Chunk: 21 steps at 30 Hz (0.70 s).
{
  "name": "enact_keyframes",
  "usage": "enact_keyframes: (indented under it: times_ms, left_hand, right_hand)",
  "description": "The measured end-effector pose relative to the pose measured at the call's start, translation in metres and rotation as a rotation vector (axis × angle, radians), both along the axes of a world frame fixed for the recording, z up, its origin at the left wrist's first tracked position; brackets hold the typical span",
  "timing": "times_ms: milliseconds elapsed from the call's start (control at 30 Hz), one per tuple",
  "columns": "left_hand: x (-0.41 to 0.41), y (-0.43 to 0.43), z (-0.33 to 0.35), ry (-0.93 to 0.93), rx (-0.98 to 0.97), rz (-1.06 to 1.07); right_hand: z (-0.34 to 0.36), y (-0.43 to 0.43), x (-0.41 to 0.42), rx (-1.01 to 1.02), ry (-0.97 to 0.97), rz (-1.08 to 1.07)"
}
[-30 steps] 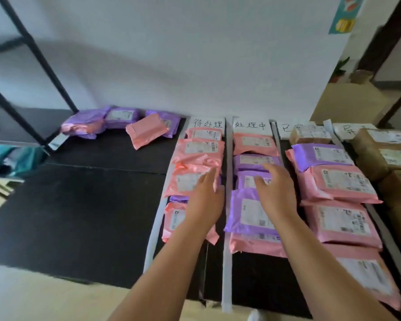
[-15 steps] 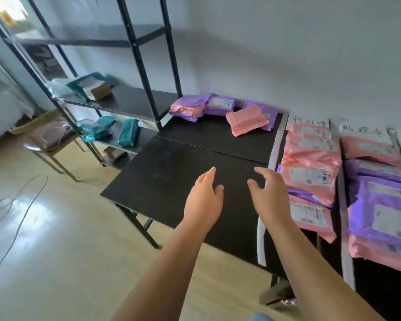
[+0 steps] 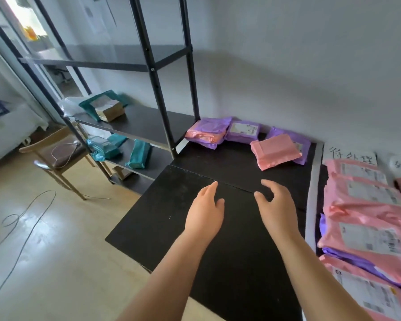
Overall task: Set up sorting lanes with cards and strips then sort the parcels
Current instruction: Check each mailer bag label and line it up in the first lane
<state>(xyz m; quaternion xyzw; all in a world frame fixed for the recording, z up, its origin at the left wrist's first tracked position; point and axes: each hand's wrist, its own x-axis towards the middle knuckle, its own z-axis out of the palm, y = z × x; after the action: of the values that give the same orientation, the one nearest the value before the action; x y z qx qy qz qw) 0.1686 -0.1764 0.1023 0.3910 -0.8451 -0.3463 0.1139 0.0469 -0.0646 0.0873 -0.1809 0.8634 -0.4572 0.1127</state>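
Note:
My left hand [image 3: 205, 210] and my right hand [image 3: 277, 208] hover empty over the black table [image 3: 176, 216], fingers relaxed and stretched forward. At the table's back lie loose parcels: a pink one [image 3: 276, 151], a purple one with a label [image 3: 242, 132], and a purple-and-pink one [image 3: 206, 133]. On the right, a white strip [image 3: 311, 205] borders a lane headed by a white handwritten card [image 3: 350, 156]. That lane holds a row of pink parcels [image 3: 366, 200] with purple ones partly underneath.
A black metal shelf rack [image 3: 148, 126] stands left of the table, holding teal parcels [image 3: 138, 154] and a small cardboard box [image 3: 110, 110]. A wooden chair [image 3: 58, 154] and a cable [image 3: 21, 218] are on the floor at the left. The wall runs behind the table.
My view has swung left, away from the filled lanes toward the loose parcels and the shelf rack. Both hands left the lane parcels and now hang over bare table.

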Motion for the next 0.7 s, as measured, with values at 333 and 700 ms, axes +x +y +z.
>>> enact_keyframes:
  times_ms: [333,700]
  left_hand:
    - [-0.061,-0.122,-0.019,-0.023,-0.041,0.025]
    - [-0.162,-0.289,-0.062,-0.086,-0.084,-0.116]
  right_hand:
    - [-0.001,-0.109,-0.064,0.154,0.159,0.085]
    - [-0.036,-0.252,-0.15,0.357,0.253,0.023]
